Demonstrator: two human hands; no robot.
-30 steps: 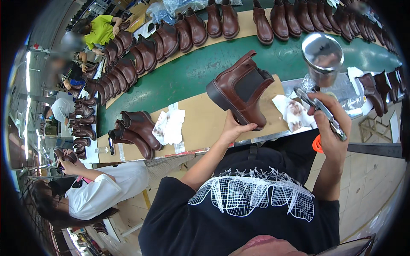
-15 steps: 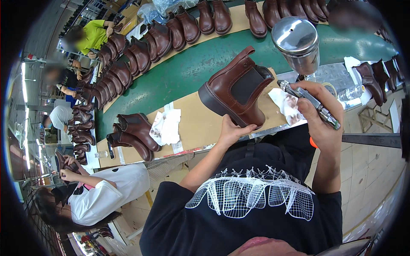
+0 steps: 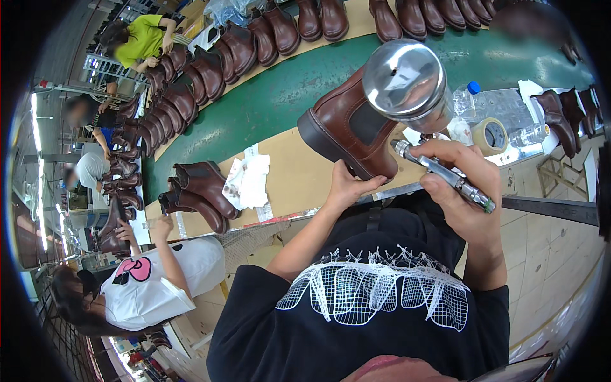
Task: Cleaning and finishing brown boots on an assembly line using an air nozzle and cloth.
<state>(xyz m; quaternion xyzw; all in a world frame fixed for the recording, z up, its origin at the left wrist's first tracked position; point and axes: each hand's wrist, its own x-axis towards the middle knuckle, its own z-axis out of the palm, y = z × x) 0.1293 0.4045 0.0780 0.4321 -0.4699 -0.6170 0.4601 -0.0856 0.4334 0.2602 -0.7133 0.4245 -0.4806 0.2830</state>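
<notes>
My left hand [image 3: 351,190] grips a brown leather Chelsea boot [image 3: 344,127] by its heel. The boot is tilted above the bench, sole toward the left, with a dark elastic panel on its side. My right hand [image 3: 463,184] is closed round a metal spray gun [image 3: 449,177]. The gun's round, shiny cup [image 3: 405,79] sits on top, and its nozzle points at the boot's heel side. From this view the cup covers the upper part of the boot. Whether any spray comes out I cannot tell.
Brown paper [image 3: 299,172] covers the near bench edge, with a stained white cloth [image 3: 247,181] and a pair of boots [image 3: 202,194]. Rows of boots [image 3: 223,60] line the green belt [image 3: 267,102]. Tape [image 3: 490,137] and bottles lie right. A co-worker in white [image 3: 159,280] sits left.
My right hand has brought the spray gun left and closer to the boot, its cup now overlapping it. The boot has turned slightly. The co-worker at left has raised a boot.
</notes>
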